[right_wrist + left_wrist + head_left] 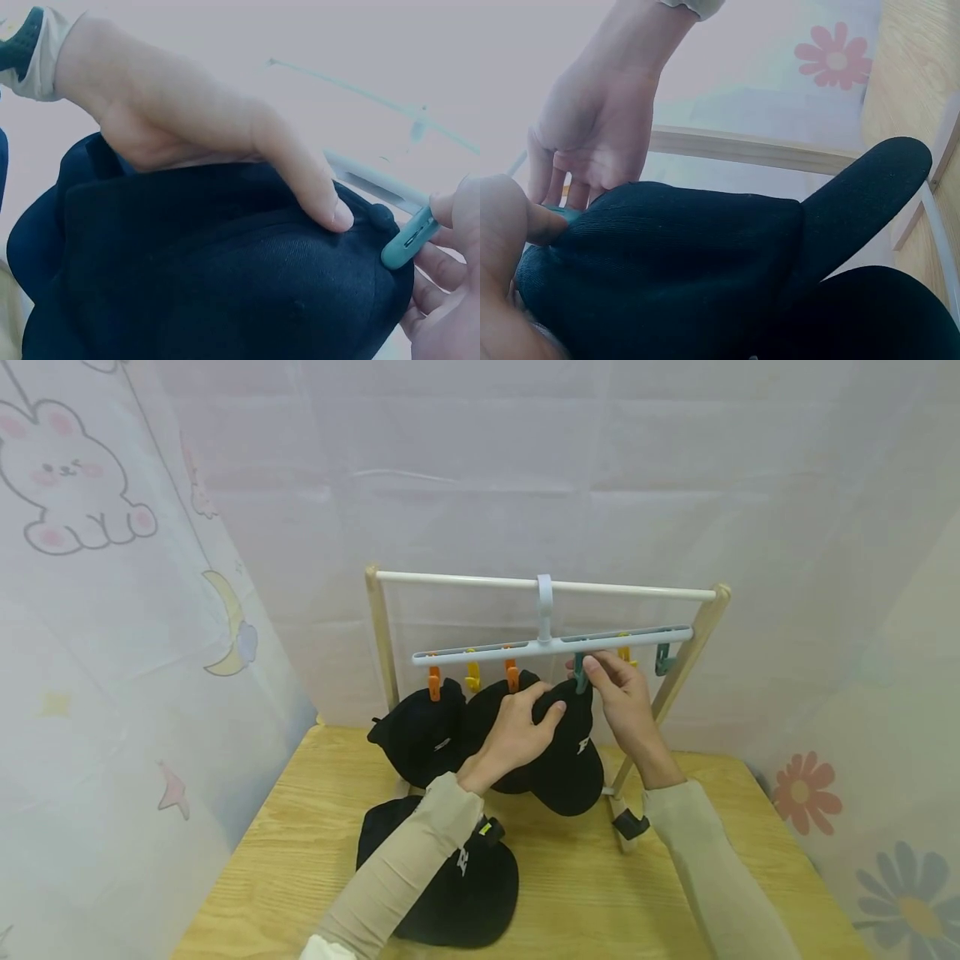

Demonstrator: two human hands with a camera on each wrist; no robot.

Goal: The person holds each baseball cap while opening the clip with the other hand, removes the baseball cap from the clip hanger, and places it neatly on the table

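My left hand (517, 727) grips a black baseball cap (566, 772) by its crown, thumb on the near side in the right wrist view. The cap's brim hangs down and a white letter shows on its front. My right hand (628, 703) pinches a green clip (410, 244) whose jaws overlap the cap's top edge. This clip hangs from a light grey hanger (487, 654), tilted up toward the right. Left of this cap, two more black caps hang, one (416, 739) under an orange clip (434, 685), the other (487, 706) under another orange clip (512, 678).
The hanger hooks over the white rod (637, 591) of a wooden-legged rack (678, 672). A yellow clip (472, 677) sits between the orange ones; another yellow clip (625, 649) and a green clip (663, 660) are at right. Another black cap (480, 910) lies on the wooden table (600, 902).
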